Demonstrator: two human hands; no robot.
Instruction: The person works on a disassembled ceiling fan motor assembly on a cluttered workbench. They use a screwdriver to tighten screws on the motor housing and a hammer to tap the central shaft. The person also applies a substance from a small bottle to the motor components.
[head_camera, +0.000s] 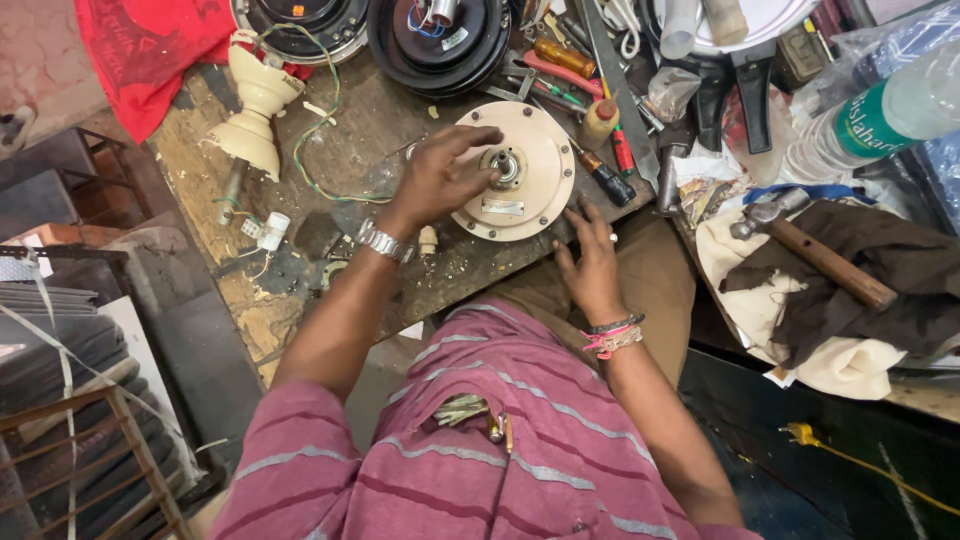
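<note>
A round cream fan motor housing (535, 195) lies flat on the worn workbench (350, 140), its metal shaft hub (507, 165) pointing up. My left hand (440, 178) rests on the housing's left part, fingers curled at the hub. My right hand (590, 265) lies at the housing's lower right edge, fingers spread against the bench rim, holding nothing that I can see. A metal watch is on the left wrist, thread bands on the right.
A cream fan canopy with wires (255, 110) lies at the left. Two dark motor halves (440, 35) sit at the back. Screwdrivers and pliers (590, 110) crowd the right of the housing. A hammer (815, 250) rests on cloth at right, near a plastic bottle (880, 115).
</note>
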